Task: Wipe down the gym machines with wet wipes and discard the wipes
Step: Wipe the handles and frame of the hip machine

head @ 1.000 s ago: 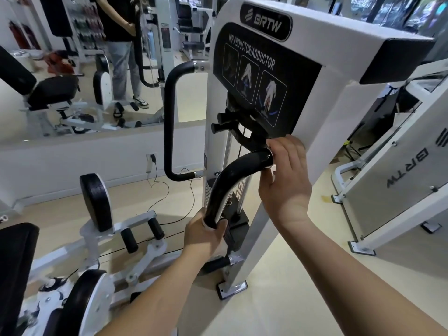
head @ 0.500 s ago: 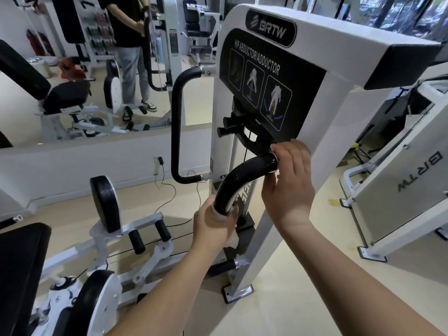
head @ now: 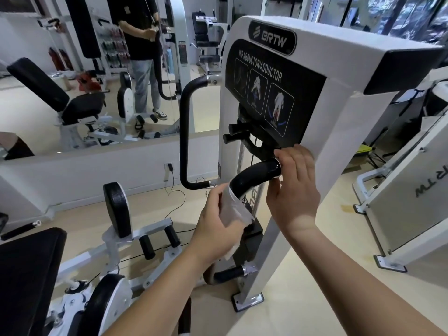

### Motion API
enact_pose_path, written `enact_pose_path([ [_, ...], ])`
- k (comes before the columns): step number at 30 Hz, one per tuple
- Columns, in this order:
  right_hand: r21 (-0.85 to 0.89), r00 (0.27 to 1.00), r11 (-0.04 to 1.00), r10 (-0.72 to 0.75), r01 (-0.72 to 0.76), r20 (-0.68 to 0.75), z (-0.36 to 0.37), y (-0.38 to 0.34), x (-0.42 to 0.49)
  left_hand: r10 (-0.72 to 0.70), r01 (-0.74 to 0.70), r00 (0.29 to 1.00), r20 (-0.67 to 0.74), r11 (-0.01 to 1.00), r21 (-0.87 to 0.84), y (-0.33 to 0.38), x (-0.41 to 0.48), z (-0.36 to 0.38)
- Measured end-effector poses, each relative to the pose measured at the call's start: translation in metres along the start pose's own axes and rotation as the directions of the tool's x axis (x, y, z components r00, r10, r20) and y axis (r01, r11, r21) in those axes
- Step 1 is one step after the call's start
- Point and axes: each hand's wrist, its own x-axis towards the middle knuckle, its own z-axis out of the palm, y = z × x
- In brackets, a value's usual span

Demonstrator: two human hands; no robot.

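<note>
Nearest the camera, two bare forearms reach up from the bottom edge, with a black seat pad (head: 26,275) at the lower left. The left hand (head: 215,229) grasps a white wet wipe (head: 236,210), its fingers folded round the crumpled sheet and pressing it against the lower bend of a glossy black curved handle (head: 254,174). The wipe wraps the handle at that bend and one loose corner hangs below the palm. Just above and to the right, the right hand (head: 294,190) clasps the upper end of the same handle, fingers curled over the top and thumb underneath, where the handle meets the white machine frame (head: 339,141). The lower end of the handle joins the frame near the floor through a chrome collar. On the front of the frame a black placard (head: 274,93) reads "HIP ABDUCTOR/ADDUCTOR" over three figure drawings, with a BRTW logo above it. A second black handle (head: 183,132) stands upright on the far side of the frame, bare and well apart from both hands. To the left, a round black leg pad (head: 117,209) stands on white arms beside two short black foot pegs. Beyond, a cable runs from a wall socket (head: 169,167) along the floor. Above the low white wall a mirror (head: 36,32) shows benches and a standing person (head: 143,44). At the right edge stands another white machine (head: 412,190).
</note>
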Motion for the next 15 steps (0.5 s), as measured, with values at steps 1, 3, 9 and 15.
enact_pose_path([
  [1,0.003,1.000,1.000,0.003,-0.003,0.001,0.001,0.000,0.000,-0.008,0.009,1.000,-0.020,1.000,0.009,-0.002,0.001,0.002],
  [3,0.011,1.000,1.000,0.008,-0.007,-0.013,0.001,-0.001,0.000,-0.006,0.018,0.994,-0.111,0.994,0.106,-0.002,0.006,0.012],
  [9,0.004,0.999,1.000,-0.023,0.023,-0.022,0.003,0.002,-0.001,0.220,-0.146,0.954,-0.201,0.934,0.327,0.006,0.024,0.017],
  [15,0.023,0.999,0.999,-0.031,0.032,-0.033,0.004,0.001,-0.001,0.135,-0.081,0.941,-0.311,0.980,0.181,-0.020,0.025,0.029],
])
